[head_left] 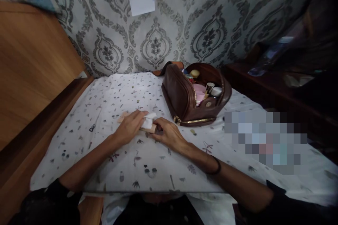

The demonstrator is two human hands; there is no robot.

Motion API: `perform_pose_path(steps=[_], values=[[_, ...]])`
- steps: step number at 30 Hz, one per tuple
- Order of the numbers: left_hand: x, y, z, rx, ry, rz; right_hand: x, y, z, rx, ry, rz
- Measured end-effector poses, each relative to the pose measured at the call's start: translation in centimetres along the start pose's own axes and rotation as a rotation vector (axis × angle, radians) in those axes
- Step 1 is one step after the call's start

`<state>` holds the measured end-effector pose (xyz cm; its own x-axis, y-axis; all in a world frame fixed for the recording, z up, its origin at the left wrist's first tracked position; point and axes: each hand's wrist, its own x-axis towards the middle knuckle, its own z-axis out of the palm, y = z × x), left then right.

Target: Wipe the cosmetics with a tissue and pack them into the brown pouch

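In the middle of the cloth-covered table, my left hand [132,125] is closed over a white tissue or wipe [149,120], pressing it against a small beige object [150,130]. My right hand [169,134] grips the right end of that beige object, thumb and fingers around it. Its kind cannot be made out, since both hands cover most of it. A pale peach piece [122,116] shows just beyond my left hand. Behind and to the right of my hands stands an open brown leather makeup bag [176,89], with pink items, bottles and caps inside.
A white printed cloth [111,94] covers the table. Wooden furniture [31,63] borders the left side, and the patterned wall [155,42] with a white card [142,3] rises behind. A blurred-out patch [264,140] lies at right, near a dark ledge with a clear plastic bottle [271,54].
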<state>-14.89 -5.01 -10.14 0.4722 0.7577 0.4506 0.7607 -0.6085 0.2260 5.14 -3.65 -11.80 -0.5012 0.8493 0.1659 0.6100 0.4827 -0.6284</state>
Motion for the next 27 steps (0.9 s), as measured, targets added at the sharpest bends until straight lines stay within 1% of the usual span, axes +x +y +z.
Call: perform_pose_path(steps=[3,5,7,9,12,15,19,23,27], values=[[0.0,1.6,1.3,0.116,-0.022,0.145,-0.2,0.6,0.5,0.016,0.056,-0.024],[0.0,2.1,1.9,0.197,-0.02,0.186,-0.2,0.8,0.5,0.026,0.078,-0.041],[0.0,1.8,2.1,0.23,-0.038,0.201,-0.2,0.8,0.5,0.033,0.082,-0.058],[-0.2,1.0,1.7,0.235,-0.07,0.208,-0.2,0.7,0.4,0.034,0.082,-0.073],[-0.6,-0.9,0.6,0.234,-0.097,0.15,-0.3,0.6,0.3,0.031,0.063,-0.078],[-1.2,-3.1,-0.4,0.209,-0.123,0.041,-0.3,0.6,0.3,0.017,0.045,-0.057],[-2.2,-5.6,-1.1,0.119,-0.136,-0.096,-0.3,0.6,0.2,0.025,0.066,-0.045],[-2.8,-6.7,-1.2,0.082,-0.098,-0.164,-0.3,0.7,0.0,0.065,0.06,-0.028],[-2.9,-7.0,-1.0,0.09,-0.081,-0.171,-0.3,0.8,-0.2,0.129,0.045,-0.041]])
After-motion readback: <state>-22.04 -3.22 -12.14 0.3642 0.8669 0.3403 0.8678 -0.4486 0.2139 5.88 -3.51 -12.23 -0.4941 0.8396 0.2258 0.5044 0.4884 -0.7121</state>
